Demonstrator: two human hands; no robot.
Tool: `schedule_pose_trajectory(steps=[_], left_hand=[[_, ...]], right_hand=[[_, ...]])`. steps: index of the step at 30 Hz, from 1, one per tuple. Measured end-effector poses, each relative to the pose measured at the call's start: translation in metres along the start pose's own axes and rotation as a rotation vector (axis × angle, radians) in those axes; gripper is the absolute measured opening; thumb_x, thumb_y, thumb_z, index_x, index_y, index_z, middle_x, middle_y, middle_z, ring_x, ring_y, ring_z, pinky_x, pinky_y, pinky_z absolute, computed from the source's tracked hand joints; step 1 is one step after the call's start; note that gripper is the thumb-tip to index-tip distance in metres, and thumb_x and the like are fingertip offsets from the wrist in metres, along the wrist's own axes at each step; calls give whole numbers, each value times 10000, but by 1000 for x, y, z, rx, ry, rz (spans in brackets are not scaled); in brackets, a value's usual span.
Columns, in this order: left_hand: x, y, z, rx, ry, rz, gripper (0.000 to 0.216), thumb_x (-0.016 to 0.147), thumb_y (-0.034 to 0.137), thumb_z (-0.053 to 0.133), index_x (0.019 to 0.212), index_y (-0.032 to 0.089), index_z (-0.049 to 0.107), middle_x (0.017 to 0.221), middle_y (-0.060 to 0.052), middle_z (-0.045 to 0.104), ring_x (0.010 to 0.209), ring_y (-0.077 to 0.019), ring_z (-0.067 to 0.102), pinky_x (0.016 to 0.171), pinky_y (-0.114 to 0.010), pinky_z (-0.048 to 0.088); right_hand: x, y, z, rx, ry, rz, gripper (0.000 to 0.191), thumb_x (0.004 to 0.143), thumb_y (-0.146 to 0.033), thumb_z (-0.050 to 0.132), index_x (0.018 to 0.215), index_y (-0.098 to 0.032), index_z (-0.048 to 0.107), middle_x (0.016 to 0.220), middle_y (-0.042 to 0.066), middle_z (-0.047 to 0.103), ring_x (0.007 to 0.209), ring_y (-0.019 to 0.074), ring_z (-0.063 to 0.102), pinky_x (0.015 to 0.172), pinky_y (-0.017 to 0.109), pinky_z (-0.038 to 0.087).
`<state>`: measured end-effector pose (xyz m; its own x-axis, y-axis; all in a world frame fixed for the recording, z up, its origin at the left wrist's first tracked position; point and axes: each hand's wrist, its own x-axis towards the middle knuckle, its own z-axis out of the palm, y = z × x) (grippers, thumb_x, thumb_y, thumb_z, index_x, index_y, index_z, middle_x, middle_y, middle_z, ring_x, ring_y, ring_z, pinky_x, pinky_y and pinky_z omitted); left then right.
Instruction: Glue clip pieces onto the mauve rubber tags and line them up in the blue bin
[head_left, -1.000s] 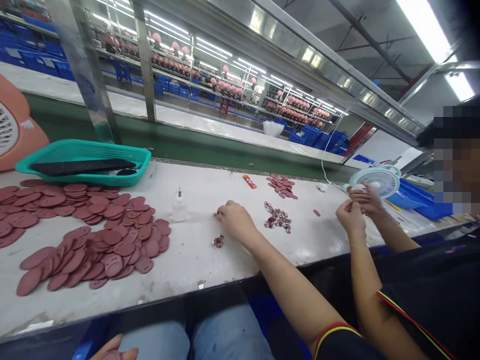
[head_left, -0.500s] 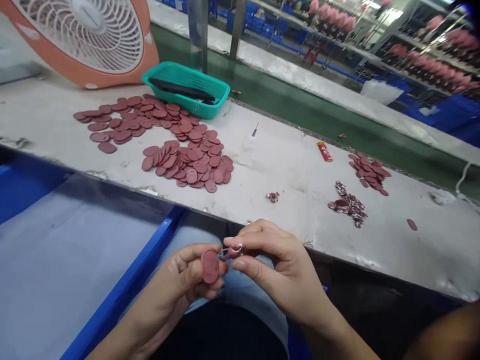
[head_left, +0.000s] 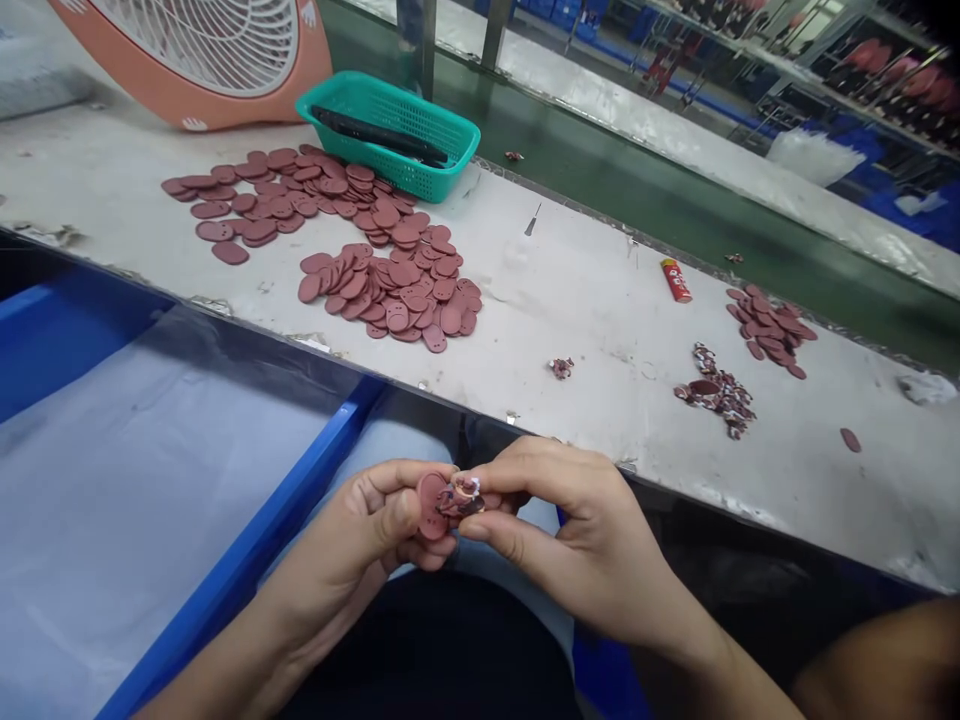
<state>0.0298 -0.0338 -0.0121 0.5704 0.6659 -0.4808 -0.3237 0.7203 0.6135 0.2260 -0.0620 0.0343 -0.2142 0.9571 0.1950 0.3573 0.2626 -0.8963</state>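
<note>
My left hand (head_left: 356, 535) is closed on a reddish-brown oval disc (head_left: 430, 515), pinched between thumb and fingers; small dark holes show on its face. Between the thumb and fingertips of my right hand (head_left: 581, 530) is a small reddish-brown and white figure (head_left: 468, 491), its details too small to make out. The figure's left end overlaps the disc's right side; I cannot tell whether it is fixed there. Both hands are over my lap, in front of the table edge. Beyond them, one small similar piece (head_left: 561, 369) lies on the table.
A heap of oval discs (head_left: 390, 290) covers the table's left part, below a green basket (head_left: 450, 185) and an orange fan (head_left: 319, 60). Rightward lie a red lighter-like item (head_left: 676, 281), clustered small figures (head_left: 724, 395) and more discs (head_left: 772, 325). A blue bin (head_left: 330, 440) stands at left.
The figure in my right hand has come against the disc, now overlapping its right side. The disc has turned slightly. The view has tilted, so the table's things appear higher.
</note>
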Motion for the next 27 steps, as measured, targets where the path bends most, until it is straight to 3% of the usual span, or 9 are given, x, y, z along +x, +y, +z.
schedule_pose_trajectory(steps=[6, 12, 27], left_hand=[[0, 0, 2, -28, -5, -18, 178, 731, 321, 875, 853, 200, 824, 655, 9, 670, 564, -84, 580, 554, -151, 506], [-2, -1, 0, -56, -25, -21, 326, 690, 460, 892, 864, 192, 829, 655, 2, 674, 553, -75, 571, 545, -139, 505], [0, -2, 1, -88, 20, -76, 375, 615, 472, 930, 844, 194, 825, 605, 18, 674, 507, -57, 569, 503, -120, 501]], right_hand=[[1, -1, -3, -82, -47, -60, 128, 912, -202, 724, 1039, -214, 719, 814, -1, 732, 720, 118, 662, 701, 248, 544], [5, -5, -4, -121, -86, -108, 125, 925, -200, 702, 1045, -232, 713, 836, 7, 738, 728, 133, 666, 701, 261, 553], [7, -8, -7, -181, -133, -161, 113, 924, -120, 678, 1026, -145, 719, 845, 41, 718, 739, 123, 648, 703, 240, 530]])
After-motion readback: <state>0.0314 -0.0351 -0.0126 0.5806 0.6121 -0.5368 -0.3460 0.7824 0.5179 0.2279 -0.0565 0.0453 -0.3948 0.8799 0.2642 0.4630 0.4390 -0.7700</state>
